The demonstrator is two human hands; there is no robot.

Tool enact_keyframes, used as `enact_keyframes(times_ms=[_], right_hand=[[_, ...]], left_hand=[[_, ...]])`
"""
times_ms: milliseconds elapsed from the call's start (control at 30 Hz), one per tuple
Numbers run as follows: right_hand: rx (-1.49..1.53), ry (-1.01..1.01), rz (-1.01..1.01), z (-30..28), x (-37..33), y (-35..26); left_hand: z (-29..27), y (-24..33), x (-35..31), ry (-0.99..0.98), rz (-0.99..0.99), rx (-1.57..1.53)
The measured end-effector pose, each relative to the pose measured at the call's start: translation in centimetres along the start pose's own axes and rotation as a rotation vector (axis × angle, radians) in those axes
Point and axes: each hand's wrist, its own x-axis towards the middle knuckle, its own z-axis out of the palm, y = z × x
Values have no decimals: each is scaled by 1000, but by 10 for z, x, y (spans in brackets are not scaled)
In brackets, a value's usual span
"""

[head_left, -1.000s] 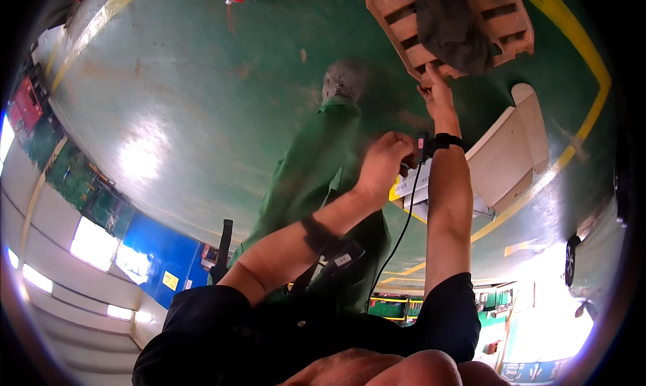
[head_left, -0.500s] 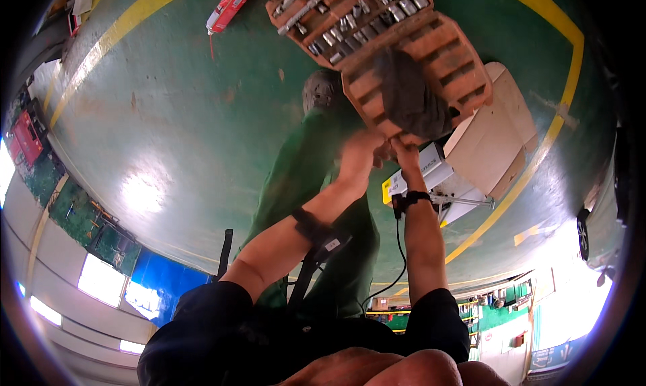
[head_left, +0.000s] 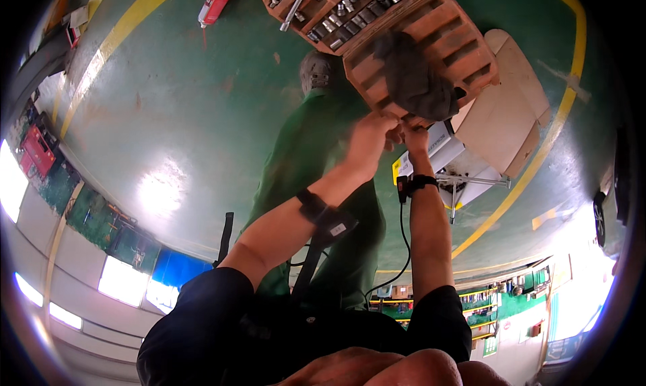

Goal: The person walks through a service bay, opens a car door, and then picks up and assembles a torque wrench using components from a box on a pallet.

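Note:
My left hand (head_left: 372,136) and my right hand (head_left: 416,137) meet at the near edge of an open orange-brown socket case (head_left: 464,40). Fingers of both are curled and close together; whatever sits between them is too small or hidden to make out. Just beyond them, a dark crumpled cloth (head_left: 420,83) lies on the case's ribbed half. The far half carries several chrome sockets (head_left: 350,26) in rows, with a metal bar-like tool (head_left: 295,9) lying across it at the left. Straps with small devices are on both wrists.
An open cardboard box (head_left: 508,110) stands right of my right hand, with a white-and-yellow carton (head_left: 441,144) and a metal T-shaped tool (head_left: 464,179) beside it. A red spray can (head_left: 217,4) lies at the far left on the green floor (head_left: 202,97). My green-trousered leg (head_left: 289,157) is beneath my arms.
The whole view has shifted slightly, bringing the case and spray can nearer the top edge. Both hands stay together at the case's near edge, their fingers slightly rearranged.

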Motion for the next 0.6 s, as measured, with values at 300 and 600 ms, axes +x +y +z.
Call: enact_keyframes(times_ms=[300,600], right_hand=[[-285,270,-70,-17,77,26],[-332,228,-160,-58,89,-4]], left_hand=[[13,-6,0,-24,-29,32],[17,-18,5,-5,-43,122]])
